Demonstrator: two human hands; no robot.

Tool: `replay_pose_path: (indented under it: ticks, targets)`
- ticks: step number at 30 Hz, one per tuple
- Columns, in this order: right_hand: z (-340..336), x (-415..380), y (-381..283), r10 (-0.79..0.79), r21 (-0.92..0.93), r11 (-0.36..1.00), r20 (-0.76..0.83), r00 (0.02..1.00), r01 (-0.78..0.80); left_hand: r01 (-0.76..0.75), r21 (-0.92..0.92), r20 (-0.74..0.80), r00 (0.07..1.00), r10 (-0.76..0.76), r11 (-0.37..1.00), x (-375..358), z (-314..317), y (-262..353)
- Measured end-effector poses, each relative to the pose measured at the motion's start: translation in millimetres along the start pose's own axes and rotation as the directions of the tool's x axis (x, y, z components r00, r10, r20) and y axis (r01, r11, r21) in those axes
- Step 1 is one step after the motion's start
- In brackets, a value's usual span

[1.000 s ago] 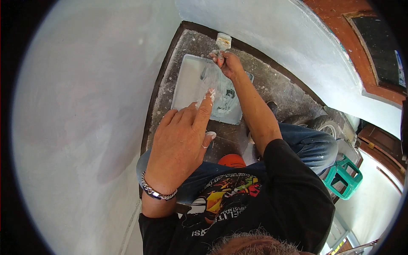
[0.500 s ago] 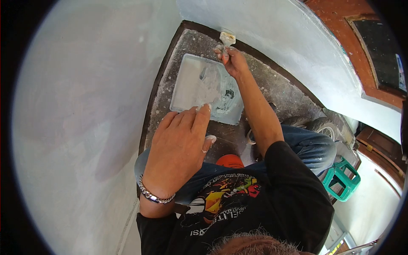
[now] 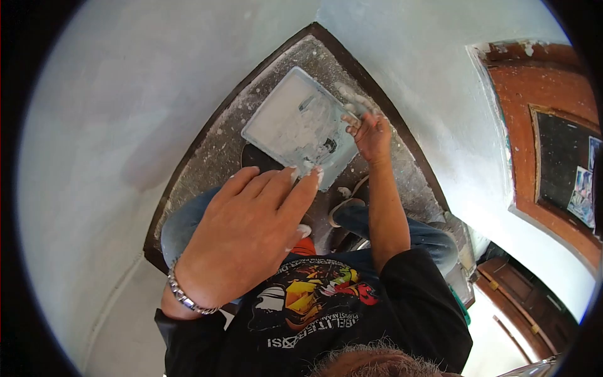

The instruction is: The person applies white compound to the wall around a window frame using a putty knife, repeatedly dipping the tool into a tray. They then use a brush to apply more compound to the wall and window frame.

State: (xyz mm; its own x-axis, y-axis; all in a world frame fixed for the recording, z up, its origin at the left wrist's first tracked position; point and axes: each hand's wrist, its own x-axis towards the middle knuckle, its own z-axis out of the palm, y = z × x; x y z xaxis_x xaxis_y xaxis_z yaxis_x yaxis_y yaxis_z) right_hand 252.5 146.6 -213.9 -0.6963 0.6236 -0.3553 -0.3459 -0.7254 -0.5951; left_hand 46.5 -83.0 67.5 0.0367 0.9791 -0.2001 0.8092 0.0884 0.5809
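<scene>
My right hand (image 3: 373,139) is at the right edge of a pale rectangular tray (image 3: 270,103), its paint-smeared fingers closed on a paintbrush (image 3: 353,95). The brush is blurred by motion, its whitish head pointing up and left beside the tray. White paint (image 3: 282,113) coats much of the tray, with dark bare patches toward its right. Above the tray's near edge, my left hand (image 3: 251,226) is open, palm down and fingers stretched out. White paint covers its fingertips and thumb, and nothing shows in it. Whether it touches the tray cannot be seen.
Pale walls meet at a corner beyond the paint-spotted floor (image 3: 414,169), edged by a dark baseboard (image 3: 188,157). An orange-red object (image 3: 304,246) lies between my legs. A wooden-framed window or door panel (image 3: 521,138) is at right, and a green stool (image 3: 460,306) partly shows lower right.
The view has turned, bringing the wall corner toward the middle. My right hand and the brush have come back from the wall to the tray's right edge. My left hand stays stretched out.
</scene>
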Motion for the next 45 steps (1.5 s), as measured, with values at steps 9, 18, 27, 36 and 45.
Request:
replay_pose_path:
  ticks: [9, 18, 27, 36, 45]
  targets:
    - [-8.1, 29.6, -48.5, -0.267, -0.979, 0.159, 0.085, 0.96, 0.131, 0.152, -0.139, 0.08, 0.987, -0.142, 0.979, -56.8, 32.7, -21.4]
    - [-10.5, 35.2, -91.1, -0.19, -0.911, -0.263, 0.371, 0.909, 0.316, 0.208, -0.285, 0.088, 0.978, -0.191, 0.936, -122.8, 58.2, -32.1]
    - [-1.3, 59.8, -98.5, -0.381, -0.885, -0.444, 0.325, 0.866, 0.137, 0.162, -0.342, 0.034, 0.987, -0.16, 0.926, -155.2, 81.5, -41.6]
    - [2.0, 109.7, -85.5, -0.252, -0.79, -0.59, 0.379, 0.891, 0.169, 0.201, -0.341, 0.006, 0.977, -0.212, 0.918, -153.3, 77.6, -40.4]
    - [-9.4, 134.4, -87.9, -0.175, -0.713, -0.658, 0.46, 0.871, 0.245, 0.174, -0.354, -0.008, 0.982, -0.189, 0.919, -152.9, 80.2, -41.9]
